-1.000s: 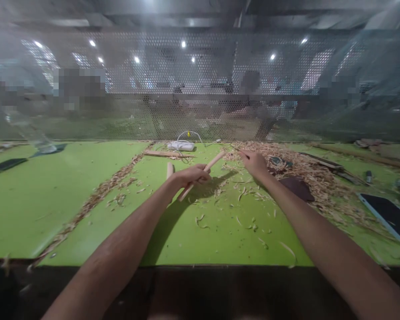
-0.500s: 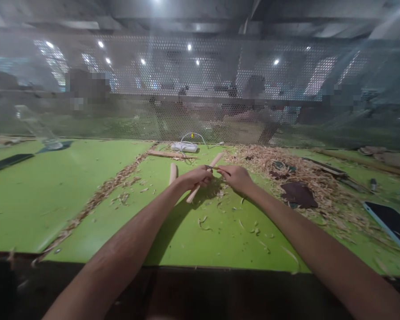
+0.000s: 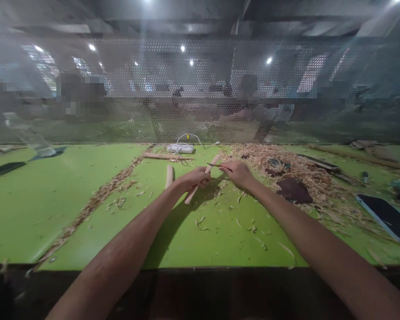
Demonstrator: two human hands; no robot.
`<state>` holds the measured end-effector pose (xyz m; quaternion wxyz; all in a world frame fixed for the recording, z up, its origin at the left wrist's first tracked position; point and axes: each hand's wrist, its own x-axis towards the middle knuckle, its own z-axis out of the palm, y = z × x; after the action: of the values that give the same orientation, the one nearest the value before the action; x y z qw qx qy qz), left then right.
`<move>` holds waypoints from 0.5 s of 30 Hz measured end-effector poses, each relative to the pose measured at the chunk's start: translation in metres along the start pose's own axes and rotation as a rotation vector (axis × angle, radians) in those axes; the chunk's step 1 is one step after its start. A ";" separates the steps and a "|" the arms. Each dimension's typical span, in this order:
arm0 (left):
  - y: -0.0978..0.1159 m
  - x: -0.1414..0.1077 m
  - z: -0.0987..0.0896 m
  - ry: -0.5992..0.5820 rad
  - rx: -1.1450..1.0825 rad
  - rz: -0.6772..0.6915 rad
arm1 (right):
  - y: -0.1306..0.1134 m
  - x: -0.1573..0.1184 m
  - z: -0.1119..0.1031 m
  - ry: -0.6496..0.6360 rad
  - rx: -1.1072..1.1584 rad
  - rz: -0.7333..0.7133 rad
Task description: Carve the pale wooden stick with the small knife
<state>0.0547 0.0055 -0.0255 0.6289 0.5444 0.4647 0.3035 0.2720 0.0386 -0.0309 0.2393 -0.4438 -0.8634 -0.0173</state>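
My left hand [image 3: 197, 178] is closed around a pale wooden stick [image 3: 192, 194], which slants up and away to the right. In my right hand [image 3: 236, 172] is a slim carving knife [image 3: 214, 165]; its blade points left and lies at the stick, just past my left fingers. Whether the edge touches the wood is too small to tell. A second pale piece of wood [image 3: 169, 175] rests on the green table [image 3: 96, 235], left of my left hand and partly behind my forearm. Curled shavings [image 3: 253, 229] lie below my hands.
A large heap of wood shavings [image 3: 306, 171] with dark brown sandpaper-like sheets [image 3: 294, 190] spreads at right. A phone [image 3: 386, 218] lies near the right edge. Behind are a white power strip [image 3: 180, 148], a flat wooden strip [image 3: 163, 156] and a perforated screen [image 3: 200, 115]. A clear bottle [image 3: 36, 140] leans at left.
The knife blade has shifted a little along the stick, away from my left fingers, and more of it shows. The whole view has turned slightly right. Both hands keep their hold.
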 end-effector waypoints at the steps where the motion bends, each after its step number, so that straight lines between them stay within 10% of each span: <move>1: 0.000 0.000 0.000 0.002 0.009 0.002 | 0.000 0.000 0.000 -0.007 0.010 0.005; 15: 0.000 0.000 0.004 0.068 0.197 0.015 | 0.028 0.002 0.000 0.057 -0.060 0.052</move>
<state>0.0587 0.0037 -0.0251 0.5540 0.5963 0.5092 0.2795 0.2925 0.0566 -0.0351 0.2506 -0.4724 -0.8435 -0.0495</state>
